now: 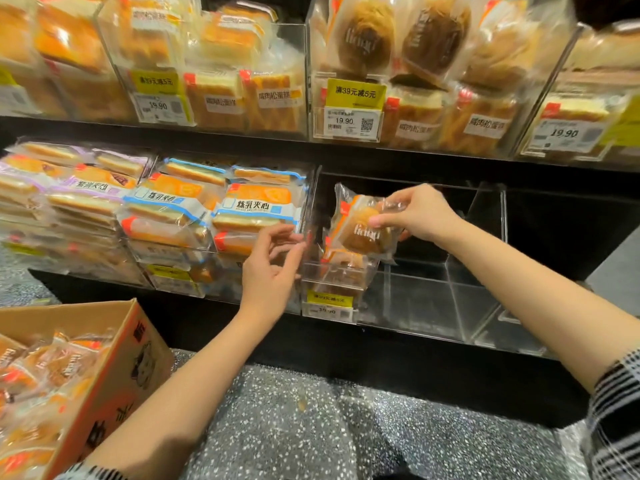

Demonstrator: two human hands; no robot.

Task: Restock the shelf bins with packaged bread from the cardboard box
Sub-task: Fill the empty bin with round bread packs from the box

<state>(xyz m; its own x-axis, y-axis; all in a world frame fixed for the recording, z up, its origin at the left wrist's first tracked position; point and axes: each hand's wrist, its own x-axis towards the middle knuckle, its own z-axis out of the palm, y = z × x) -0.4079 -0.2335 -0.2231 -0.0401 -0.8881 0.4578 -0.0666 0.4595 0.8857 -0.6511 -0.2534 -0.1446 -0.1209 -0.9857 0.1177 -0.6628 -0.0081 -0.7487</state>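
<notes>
My right hand (417, 213) pinches a packaged brown bun (360, 225) by its clear wrapper, holding it upright over the left end of a clear acrylic shelf bin (415, 306) on the lower shelf. Another bread packet (341, 268) stands in that bin below it. My left hand (272, 268) is just left of the bin with fingers loosely spread, near the bin's left wall, holding nothing. An open cardboard box (114, 372) at the lower left holds several similar packets (45, 368).
The bin to the left is full of blue-labelled sandwich bread (239, 209), with purple-labelled packets (62, 188) further left. The upper shelf carries full bins with price tags (348, 123). The right part of the clear bin shows bare dividers. Speckled floor (311, 427) lies below.
</notes>
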